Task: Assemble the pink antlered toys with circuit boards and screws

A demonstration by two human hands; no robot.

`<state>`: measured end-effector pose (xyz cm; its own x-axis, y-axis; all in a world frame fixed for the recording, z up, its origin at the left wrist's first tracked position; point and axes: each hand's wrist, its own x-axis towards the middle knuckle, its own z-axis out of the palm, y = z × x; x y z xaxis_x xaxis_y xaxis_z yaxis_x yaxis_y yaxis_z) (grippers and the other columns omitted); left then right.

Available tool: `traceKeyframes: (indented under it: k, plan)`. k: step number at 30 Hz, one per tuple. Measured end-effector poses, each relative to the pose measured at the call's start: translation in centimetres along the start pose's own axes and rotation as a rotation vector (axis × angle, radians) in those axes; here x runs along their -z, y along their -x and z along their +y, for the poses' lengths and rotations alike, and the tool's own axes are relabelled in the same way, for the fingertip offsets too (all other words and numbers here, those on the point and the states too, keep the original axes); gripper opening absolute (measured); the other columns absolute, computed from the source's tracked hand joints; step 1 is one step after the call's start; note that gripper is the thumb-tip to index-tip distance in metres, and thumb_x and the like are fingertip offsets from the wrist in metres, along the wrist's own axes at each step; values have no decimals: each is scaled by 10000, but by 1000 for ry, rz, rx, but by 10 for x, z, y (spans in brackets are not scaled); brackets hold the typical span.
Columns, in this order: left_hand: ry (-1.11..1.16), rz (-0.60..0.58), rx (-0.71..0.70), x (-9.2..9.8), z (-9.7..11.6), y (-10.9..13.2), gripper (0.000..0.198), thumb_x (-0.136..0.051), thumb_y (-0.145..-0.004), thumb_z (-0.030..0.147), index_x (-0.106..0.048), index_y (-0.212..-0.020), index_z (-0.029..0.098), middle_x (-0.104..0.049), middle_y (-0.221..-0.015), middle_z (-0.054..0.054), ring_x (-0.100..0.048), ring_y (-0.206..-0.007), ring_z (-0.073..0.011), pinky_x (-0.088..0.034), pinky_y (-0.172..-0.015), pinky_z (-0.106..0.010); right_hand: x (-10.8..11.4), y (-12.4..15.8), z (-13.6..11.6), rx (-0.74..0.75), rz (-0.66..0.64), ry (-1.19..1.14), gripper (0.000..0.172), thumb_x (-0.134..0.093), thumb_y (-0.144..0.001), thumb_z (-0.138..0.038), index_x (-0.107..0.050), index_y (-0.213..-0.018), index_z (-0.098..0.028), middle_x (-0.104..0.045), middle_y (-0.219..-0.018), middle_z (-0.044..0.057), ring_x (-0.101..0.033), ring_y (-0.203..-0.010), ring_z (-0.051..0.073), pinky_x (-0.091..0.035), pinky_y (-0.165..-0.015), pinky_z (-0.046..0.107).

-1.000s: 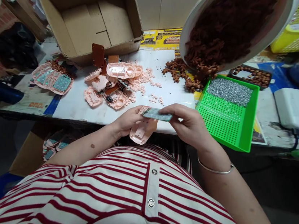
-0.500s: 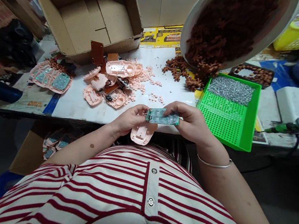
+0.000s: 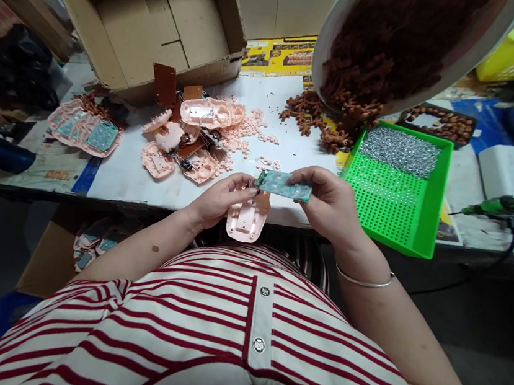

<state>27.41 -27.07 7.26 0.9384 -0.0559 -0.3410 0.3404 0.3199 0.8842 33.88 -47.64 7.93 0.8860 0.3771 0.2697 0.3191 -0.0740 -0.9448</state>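
Observation:
My right hand pinches the right end of a green circuit board, thumb below and fingers on top. My left hand is closed at the board's left end, where thin wires show, and grips a pink plastic shell. The shell hangs just under the board with its hollow inside facing up. Whether the left fingertips also press on the board I cannot tell. On the white sheet ahead lie more pink shells with wires, small pink parts and brown circuit boards.
A green tray with silver screws stands at right, beside a power screwdriver. A tipped tub spills brown rubbery pieces. An open carton stands back left. Shells with boards are stacked at left.
The board has risen slightly and tilted, its right end now showing its edge more. Both hands and the pink shell have moved slightly up in view.

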Motion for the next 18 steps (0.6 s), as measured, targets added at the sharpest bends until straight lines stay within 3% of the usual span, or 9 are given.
traceKeyframes:
  k: [3, 6, 12, 18]
  plan:
    - [32, 3, 36, 2, -1, 0, 539, -900, -632, 538, -688, -974, 180, -706, -876, -20, -627, -689, -117, -502, -626, -230, -2, 0, 0, -21, -5, -25, 150, -621, -678, -198, -676, -815, -228, -723, -835, 13, -628, -764, 165, -504, -720, 321]
    - [20, -10, 93, 4, 1, 1, 540, -874, -663, 534, -693, -1043, 196, -715, -882, -28, -610, -633, -114, -470, -556, -224, -2, 0, -1, -36, 8, -26, 104, -652, -690, -219, -661, -793, -228, -718, -818, 12, -624, -758, 163, -508, -709, 310]
    - [1, -5, 100, 2, 3, 2, 503, -905, -557, 250, -681, -1004, 185, -705, -901, 0, -655, -713, -127, -501, -636, -242, -2, 1, -2, -32, 12, -21, 83, -667, -701, -220, -675, -783, -226, -717, -808, 11, -628, -741, 157, -509, -704, 306]
    - [-19, 33, 47, -2, -1, -1, 431, -878, -576, 216, -679, -955, 169, -706, -895, -2, -657, -771, -131, -516, -750, -268, -1, 3, 1, -38, -7, -8, 81, -713, -718, -282, -678, -773, -233, -730, -816, 13, -635, -751, 165, -506, -699, 309]
